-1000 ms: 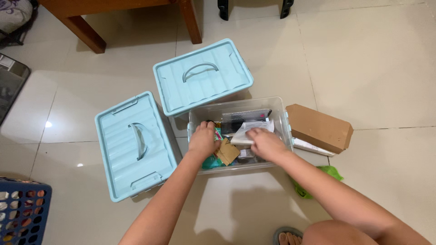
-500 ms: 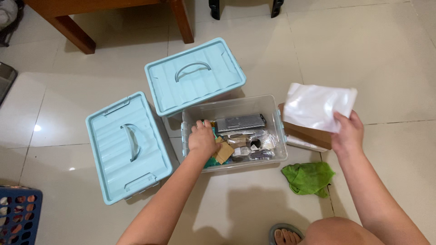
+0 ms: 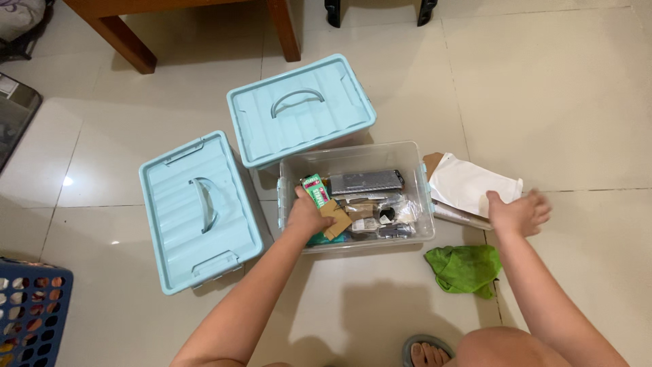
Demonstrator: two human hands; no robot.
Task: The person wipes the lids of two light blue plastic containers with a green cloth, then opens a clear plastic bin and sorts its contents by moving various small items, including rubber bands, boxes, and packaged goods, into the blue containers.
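Head view, looking down at a tiled floor [image 3: 557, 102].

Clear plastic bin [image 3: 355, 248] sits open on the floor, roughly centre of view. Contents are mixed: a dark grey flat rectangular item [image 3: 365, 182] along the far side, small packets and bits of brown cardboard [image 3: 335, 219] toward the near left; the finer items are too small to identify.

Left hand [image 3: 307, 216] is inside the bin at its left end, fingers closed around a small green packet [image 3: 315, 189], which stands tilted above the knuckles. The cardboard piece lies just beside the hand, touching or nearly so; cannot tell which.

Right hand [image 3: 517, 212] is outside the bin, to its right, open with fingers spread and blurred. It grips nothing. It hovers at the near right edge of a white plastic mailer [image 3: 472, 185]; contact with the mailer cannot be confirmed. The mailer lies flat on a brown cardboard box [image 3: 430, 161], only a corner of which shows, right beside the bin's right wall.

Green cloth [image 3: 466, 268] lies crumpled on the floor, near the bin's right front corner, under the right forearm.

Two light blue lidded boxes with handles: one [image 3: 198, 209] left of the bin, one [image 3: 300, 109] behind it, overlapping the bin's far left corner.

Blue basket [image 3: 30, 309] at lower left edge. Wooden furniture legs [image 3: 284, 30] along the top.
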